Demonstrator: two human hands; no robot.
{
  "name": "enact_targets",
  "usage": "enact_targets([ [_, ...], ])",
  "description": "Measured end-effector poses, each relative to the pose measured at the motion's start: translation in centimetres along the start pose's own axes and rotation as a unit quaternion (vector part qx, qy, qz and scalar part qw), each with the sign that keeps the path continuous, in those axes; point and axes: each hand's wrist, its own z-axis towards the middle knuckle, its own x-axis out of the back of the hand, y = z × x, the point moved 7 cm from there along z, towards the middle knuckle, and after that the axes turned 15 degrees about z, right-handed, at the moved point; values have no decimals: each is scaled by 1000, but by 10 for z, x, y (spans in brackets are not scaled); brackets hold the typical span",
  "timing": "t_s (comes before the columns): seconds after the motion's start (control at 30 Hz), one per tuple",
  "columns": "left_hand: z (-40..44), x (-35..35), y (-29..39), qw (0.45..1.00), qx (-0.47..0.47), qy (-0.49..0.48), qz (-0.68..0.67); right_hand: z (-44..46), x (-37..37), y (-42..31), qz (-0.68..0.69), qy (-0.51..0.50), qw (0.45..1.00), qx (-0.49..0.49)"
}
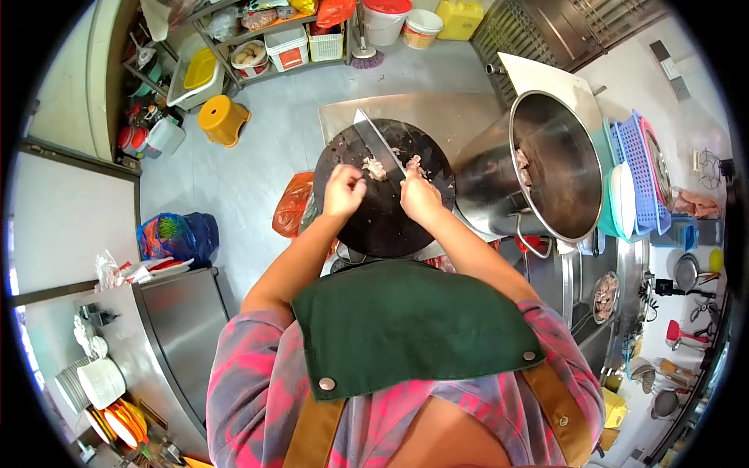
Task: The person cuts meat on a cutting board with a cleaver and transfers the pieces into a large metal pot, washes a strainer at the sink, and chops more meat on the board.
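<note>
My right hand (420, 193) grips the handle of a kitchen knife (377, 142). Its long blade slants up and left across a round black chopping board (382, 222). Left of the blade lies a small heap of chopped raw meat (375, 168), and another piece of meat (414, 164) sits on its right, just beyond my right hand. My left hand (344, 191) is over the board's left side, fingers curled in toward the palm, close to the heap. Whatever those fingers may hold is hidden.
A tall steel pot (488, 168) with meat pieces inside stands right of the board. Behind it are stacked plastic baskets (641, 175). An orange plastic bag (294, 204) lies to the left, with a yellow stool (223, 121) farther off. Meat fills a bowl (605, 298) on the right counter.
</note>
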Motion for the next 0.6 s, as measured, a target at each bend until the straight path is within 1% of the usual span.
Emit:
enact_targets([
  [0.03, 3, -2, 20, 999, -21, -31, 19, -1, -3, 0, 28, 2, 1000, 8],
  [0.07, 5, -11, 32, 996, -43, -67, 37, -1, -3, -4, 9, -35, 999, -14],
  [0.1, 8, -20, 31, 993, -81, -30, 78, 0, -6, -3, 2, -28, 1000, -1],
  [0.13, 15, -30, 24, 988, -81, -58, 121, 0, -6, -5, -4, -20, 1000, 13],
  [0.2, 22, -47, 11, 969, -80, -117, 204, -6, -1, -3, -8, -45, 999, 4],
  [0.23, 24, -45, 12, 968, -94, -119, 198, -12, 5, -4, -10, -60, 998, -1],
  [0.27, 25, -38, 9, 986, -61, -78, 137, -21, 16, -2, 9, -62, 998, -29],
  [0.33, 28, -33, -8, 993, 50, -86, 67, -35, 20, 16, 20, -85, 996, -4],
  [0.37, 27, -29, -1, 991, 10, -86, 106, -44, 22, 24, 24, -100, 994, -31],
  [0.47, 17, -34, 2, 986, -65, -74, 132, -45, 24, 18, 4, -110, 994, -27],
  [0.5, 17, -32, 1, 982, -67, -62, 164, -37, 24, 11, 11, -101, 994, -38],
  [0.53, 20, -32, 0, 983, -52, -61, 168, -26, 23, -3, 11, -100, 995, -26],
  [0.57, 22, -32, -1, 983, -37, -62, 171, -7, 7, -1, 27, -54, 998, 18],
  [0.6, 21, -33, -1, 983, -23, -61, 173, 8, 0, -8, 26, -54, 998, 1],
])
